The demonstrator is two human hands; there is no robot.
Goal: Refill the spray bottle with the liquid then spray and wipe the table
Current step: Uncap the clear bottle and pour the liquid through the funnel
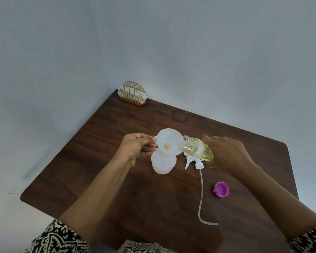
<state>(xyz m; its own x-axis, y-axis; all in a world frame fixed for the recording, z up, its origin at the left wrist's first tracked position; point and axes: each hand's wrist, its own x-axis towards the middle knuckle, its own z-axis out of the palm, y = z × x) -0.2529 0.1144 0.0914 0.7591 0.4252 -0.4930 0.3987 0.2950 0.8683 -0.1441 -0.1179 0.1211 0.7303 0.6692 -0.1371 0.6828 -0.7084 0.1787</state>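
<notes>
Wooden table [80,170]: left hand [137,147] pinches funnel [169,143], right hand [228,152] grips tilted bottle [195,146], apparently pouring.

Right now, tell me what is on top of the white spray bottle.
A white funnel sits on the spray bottle, held by the left hand; yellowish liquid pools at its throat. The funnel covers the bottle's mouth.

A gold wire napkin holder [133,95] stood upright at the far left corner of the dark wooden table [98,152], close against the wall [153,42]; its two arched sides of thin vertical bars held white napkins [120,88] between them, the paper showing at the left end; the wall was plain pale grey-blue; a faint ring mark [180,115] lay on the wood to the holder's right, apart from it
</notes>
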